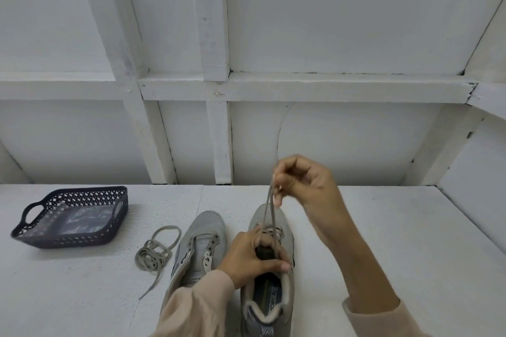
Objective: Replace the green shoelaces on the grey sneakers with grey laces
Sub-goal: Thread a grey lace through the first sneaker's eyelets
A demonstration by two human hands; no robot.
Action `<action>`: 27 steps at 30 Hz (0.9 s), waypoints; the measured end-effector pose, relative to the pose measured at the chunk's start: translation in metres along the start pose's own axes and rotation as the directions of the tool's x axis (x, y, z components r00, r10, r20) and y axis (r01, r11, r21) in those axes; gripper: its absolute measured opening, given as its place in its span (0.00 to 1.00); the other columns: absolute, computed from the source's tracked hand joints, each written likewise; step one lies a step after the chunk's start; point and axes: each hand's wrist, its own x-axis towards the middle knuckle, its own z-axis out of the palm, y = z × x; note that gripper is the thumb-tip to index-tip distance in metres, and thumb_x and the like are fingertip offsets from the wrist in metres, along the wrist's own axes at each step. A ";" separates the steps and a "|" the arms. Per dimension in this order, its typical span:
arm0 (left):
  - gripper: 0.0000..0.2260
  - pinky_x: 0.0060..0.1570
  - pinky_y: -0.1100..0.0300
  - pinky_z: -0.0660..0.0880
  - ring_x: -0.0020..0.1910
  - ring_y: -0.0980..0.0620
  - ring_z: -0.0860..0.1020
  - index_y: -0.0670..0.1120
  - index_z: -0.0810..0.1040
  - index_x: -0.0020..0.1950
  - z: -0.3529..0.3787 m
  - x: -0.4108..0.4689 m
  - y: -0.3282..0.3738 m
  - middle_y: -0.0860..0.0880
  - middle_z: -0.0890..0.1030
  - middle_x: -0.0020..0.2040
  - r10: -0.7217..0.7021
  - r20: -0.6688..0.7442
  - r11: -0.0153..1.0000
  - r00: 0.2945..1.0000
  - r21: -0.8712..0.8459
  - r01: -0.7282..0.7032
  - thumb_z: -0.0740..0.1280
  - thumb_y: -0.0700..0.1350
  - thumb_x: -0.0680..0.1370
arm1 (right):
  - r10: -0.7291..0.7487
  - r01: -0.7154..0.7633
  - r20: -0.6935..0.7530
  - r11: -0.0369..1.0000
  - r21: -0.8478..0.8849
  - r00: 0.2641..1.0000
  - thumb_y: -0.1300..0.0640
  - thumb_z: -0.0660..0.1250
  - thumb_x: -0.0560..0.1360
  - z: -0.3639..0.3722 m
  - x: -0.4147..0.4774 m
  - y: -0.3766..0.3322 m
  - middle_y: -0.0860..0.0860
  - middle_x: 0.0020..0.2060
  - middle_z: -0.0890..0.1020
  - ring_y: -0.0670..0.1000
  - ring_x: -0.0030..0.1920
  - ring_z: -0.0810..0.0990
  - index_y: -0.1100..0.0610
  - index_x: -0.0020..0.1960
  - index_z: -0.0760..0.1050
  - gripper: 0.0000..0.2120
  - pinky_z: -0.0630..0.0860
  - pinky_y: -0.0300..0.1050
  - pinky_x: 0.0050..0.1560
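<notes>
R grip [304, 180] pinches lace [270, 206], L grip [252, 257] sneaker [283, 219]; white table [383, 232], wall [356, 22]

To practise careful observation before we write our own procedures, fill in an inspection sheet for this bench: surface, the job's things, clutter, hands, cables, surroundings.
Surface: white table with a rough painted top and a seam running front to back.
Job's things: laced sneaker, partly threaded, with its lace rising taut from the eyelets. Unlaced sneaker lies beside it. Loose lace is coiled left of the shoes. Both laces look grey-beige.
Clutter: dark perforated basket at far left. It holds something patterned that I cannot identify.
Hands: left hand grips the laced sneaker at the tongue. Right hand, raised, pinches the lace.
Cables: nothing seen.
Surroundings: white panelled wall with battens.
</notes>
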 end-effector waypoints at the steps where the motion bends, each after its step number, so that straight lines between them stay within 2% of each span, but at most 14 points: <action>1: 0.05 0.72 0.54 0.58 0.46 0.57 0.81 0.50 0.84 0.38 0.000 0.001 -0.002 0.56 0.85 0.40 0.011 -0.002 1.000 1.000 0.026 -0.011 0.78 0.48 0.66 | -0.032 0.032 -0.015 0.999 0.034 0.999 0.69 0.67 0.72 -0.001 0.007 -0.008 0.54 0.30 0.78 0.52 0.27 0.76 0.64 0.41 0.75 0.02 0.76 0.41 0.33; 3: 0.05 0.73 0.55 0.57 0.48 0.57 0.81 0.51 0.84 0.37 0.001 0.002 -0.003 0.56 0.85 0.40 0.018 -0.007 0.999 1.000 0.044 -0.018 0.78 0.47 0.66 | -0.059 0.060 -0.010 0.997 0.043 0.998 0.70 0.66 0.73 0.001 0.017 -0.017 0.54 0.30 0.77 0.51 0.27 0.76 0.64 0.42 0.75 0.03 0.76 0.40 0.32; 5: 0.05 0.69 0.52 0.63 0.49 0.56 0.80 0.50 0.84 0.38 0.001 0.002 -0.004 0.54 0.85 0.41 0.005 -0.016 1.000 1.000 0.028 -0.005 0.78 0.46 0.66 | -0.043 0.041 0.023 0.996 0.074 0.999 0.70 0.65 0.73 0.006 0.021 -0.018 0.54 0.31 0.77 0.50 0.28 0.75 0.64 0.42 0.75 0.04 0.75 0.39 0.32; 8: 0.07 0.60 0.46 0.74 0.47 0.48 0.82 0.47 0.83 0.41 0.001 0.000 -0.001 0.48 0.85 0.43 -0.026 -0.022 0.998 0.999 -0.051 0.025 0.78 0.43 0.66 | 0.020 -0.033 0.064 0.978 0.207 0.998 0.65 0.67 0.71 0.013 0.022 -0.012 0.54 0.33 0.77 0.48 0.28 0.74 0.62 0.42 0.74 0.02 0.74 0.37 0.31; 10: 0.09 0.56 0.47 0.77 0.47 0.47 0.82 0.48 0.83 0.44 0.000 0.001 -0.001 0.47 0.84 0.44 -0.036 -0.027 0.998 0.999 -0.045 0.035 0.78 0.43 0.66 | 0.058 -0.080 0.077 0.946 0.315 0.995 0.64 0.66 0.70 0.014 0.022 -0.009 0.53 0.33 0.76 0.48 0.30 0.73 0.62 0.42 0.73 0.03 0.73 0.35 0.30; 16: 0.16 0.61 0.54 0.74 0.57 0.56 0.78 0.50 0.81 0.49 0.003 0.004 -0.003 0.55 0.81 0.54 -0.009 -0.016 1.000 1.000 -0.019 0.008 0.79 0.47 0.65 | 0.128 -0.217 0.190 0.778 0.590 0.973 0.63 0.63 0.75 0.017 0.021 -0.007 0.50 0.37 0.74 0.42 0.28 0.68 0.59 0.43 0.72 0.02 0.71 0.31 0.29; 19: 0.19 0.62 0.53 0.73 0.58 0.57 0.78 0.52 0.80 0.52 0.001 0.004 -0.009 0.56 0.80 0.55 -0.040 -0.004 0.999 0.999 0.011 0.040 0.79 0.52 0.63 | 0.083 -0.271 0.287 0.644 0.715 0.954 0.62 0.69 0.74 0.019 0.020 -0.010 0.50 0.38 0.74 0.42 0.30 0.68 0.59 0.43 0.75 0.03 0.73 0.31 0.30; 24: 0.21 0.58 0.47 0.75 0.53 0.52 0.81 0.54 0.79 0.52 0.000 0.004 -0.013 0.51 0.82 0.51 -0.090 0.001 0.996 0.996 -0.024 0.090 0.80 0.55 0.63 | 0.046 -0.325 0.358 0.537 0.779 0.933 0.65 0.72 0.71 0.030 0.016 -0.020 0.51 0.38 0.74 0.42 0.31 0.66 0.60 0.42 0.76 0.05 0.73 0.31 0.30; 27: 0.20 0.58 0.48 0.75 0.53 0.53 0.80 0.52 0.79 0.52 0.001 0.002 -0.014 0.50 0.82 0.52 -0.082 0.004 0.997 0.997 -0.010 0.082 0.79 0.54 0.64 | 0.046 -0.344 0.375 0.512 0.787 0.926 0.66 0.71 0.72 0.032 0.014 -0.019 0.51 0.38 0.74 0.43 0.32 0.67 0.60 0.43 0.76 0.05 0.73 0.31 0.31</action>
